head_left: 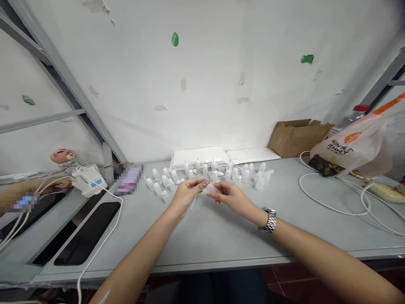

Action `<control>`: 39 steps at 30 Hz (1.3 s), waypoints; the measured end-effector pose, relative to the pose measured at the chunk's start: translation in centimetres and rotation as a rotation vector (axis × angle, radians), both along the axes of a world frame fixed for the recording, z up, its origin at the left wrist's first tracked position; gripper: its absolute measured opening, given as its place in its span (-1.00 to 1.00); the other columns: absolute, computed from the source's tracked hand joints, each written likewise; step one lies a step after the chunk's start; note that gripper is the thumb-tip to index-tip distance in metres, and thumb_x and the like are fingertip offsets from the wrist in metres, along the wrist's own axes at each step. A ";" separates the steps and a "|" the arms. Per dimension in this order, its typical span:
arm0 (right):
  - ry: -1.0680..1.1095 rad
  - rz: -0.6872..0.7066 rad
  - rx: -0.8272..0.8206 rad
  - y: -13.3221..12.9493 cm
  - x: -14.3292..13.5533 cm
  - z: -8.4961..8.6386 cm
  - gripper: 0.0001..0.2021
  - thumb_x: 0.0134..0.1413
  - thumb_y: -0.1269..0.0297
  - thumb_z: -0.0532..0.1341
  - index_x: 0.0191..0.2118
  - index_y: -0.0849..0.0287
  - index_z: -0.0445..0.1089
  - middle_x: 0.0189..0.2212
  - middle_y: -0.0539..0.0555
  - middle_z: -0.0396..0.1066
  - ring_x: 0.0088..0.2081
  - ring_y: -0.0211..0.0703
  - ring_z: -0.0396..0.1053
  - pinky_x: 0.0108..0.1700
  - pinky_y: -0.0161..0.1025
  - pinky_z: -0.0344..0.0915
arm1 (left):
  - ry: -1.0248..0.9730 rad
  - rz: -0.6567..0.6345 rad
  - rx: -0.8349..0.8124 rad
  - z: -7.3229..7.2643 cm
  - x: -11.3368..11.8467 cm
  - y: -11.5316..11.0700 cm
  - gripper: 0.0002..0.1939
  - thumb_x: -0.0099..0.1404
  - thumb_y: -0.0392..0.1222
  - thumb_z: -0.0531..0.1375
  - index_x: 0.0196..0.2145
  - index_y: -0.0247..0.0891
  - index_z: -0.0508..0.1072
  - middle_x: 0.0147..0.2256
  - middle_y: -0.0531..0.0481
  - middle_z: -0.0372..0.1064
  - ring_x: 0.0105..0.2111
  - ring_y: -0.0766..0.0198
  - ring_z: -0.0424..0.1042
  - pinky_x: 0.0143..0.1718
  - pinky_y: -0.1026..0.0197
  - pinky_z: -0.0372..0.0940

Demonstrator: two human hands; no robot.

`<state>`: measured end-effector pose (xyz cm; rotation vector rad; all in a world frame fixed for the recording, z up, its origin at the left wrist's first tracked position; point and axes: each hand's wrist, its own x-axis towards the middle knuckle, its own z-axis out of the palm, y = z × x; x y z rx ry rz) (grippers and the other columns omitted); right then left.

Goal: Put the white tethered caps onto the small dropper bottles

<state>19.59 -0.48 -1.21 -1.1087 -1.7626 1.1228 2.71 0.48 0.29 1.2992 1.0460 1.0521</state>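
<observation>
A small translucent white squeeze bottle [211,188] is between my two hands above the grey table [215,240]. My left hand [186,193] pinches its upper left end with thumb and finger. My right hand [230,196] grips the bottle body from the right, fingers closed round it. The fingers partly hide the bottle, so its tip cannot be made out. Just under my left hand shows a thin white stick or tube [193,202]. Beyond both hands stand several similar small bottles [158,188] with thin nozzles. To the right are bottles [260,183] that seem to have no nozzle.
White sheets [199,154] lie along the wall behind the bottles. At the right are a cardboard box [299,137], a plastic bag [357,145] and a looped white cable [300,190]. On the left lie a black phone-like slab [88,232], a power strip [90,180] and another person's hand [61,183].
</observation>
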 end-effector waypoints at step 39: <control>-0.076 -0.174 0.273 -1.0 0.1 0.8 -0.79 0.03 0.12 0.17 -0.29 0.14 0.38 -0.51 0.02 0.32 -0.46 -0.23 0.24 -0.39 -0.26 0.22 | -0.131 0.021 0.109 -0.6 0.6 0.0 -0.78 0.04 -0.04 0.25 -0.44 -0.25 0.52 -0.33 -0.04 0.44 -0.18 0.17 0.33 -0.10 0.15 0.15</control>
